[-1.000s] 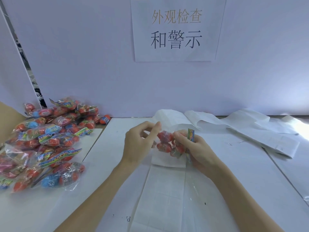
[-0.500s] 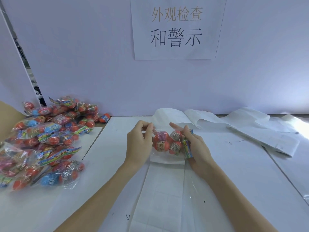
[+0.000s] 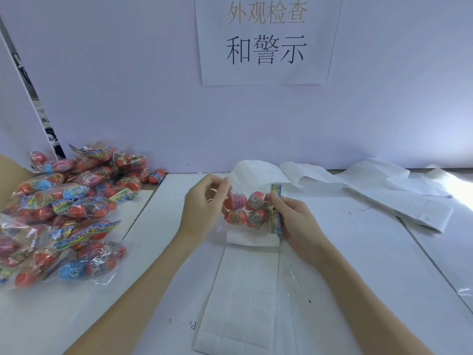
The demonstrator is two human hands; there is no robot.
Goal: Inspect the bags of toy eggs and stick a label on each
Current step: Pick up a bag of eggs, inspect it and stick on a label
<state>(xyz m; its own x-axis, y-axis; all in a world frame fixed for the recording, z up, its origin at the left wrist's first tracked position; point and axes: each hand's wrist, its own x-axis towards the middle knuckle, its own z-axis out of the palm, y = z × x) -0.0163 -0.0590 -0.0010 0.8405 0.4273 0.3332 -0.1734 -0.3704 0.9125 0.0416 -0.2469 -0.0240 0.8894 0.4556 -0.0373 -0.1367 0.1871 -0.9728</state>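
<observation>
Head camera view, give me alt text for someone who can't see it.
Two hands hold a clear bag of four toy eggs above a white table: the left hand pinches its left edge, the right hand grips its colourful header. A pile of similar bags lies at left, a label sheet beneath.

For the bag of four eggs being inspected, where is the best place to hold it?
Judging by its pose, the bag is best pinched at its flat ends: the right hand on the stiff printed header, the left hand on the loose film opposite. The round eggs would likely slip.
</observation>
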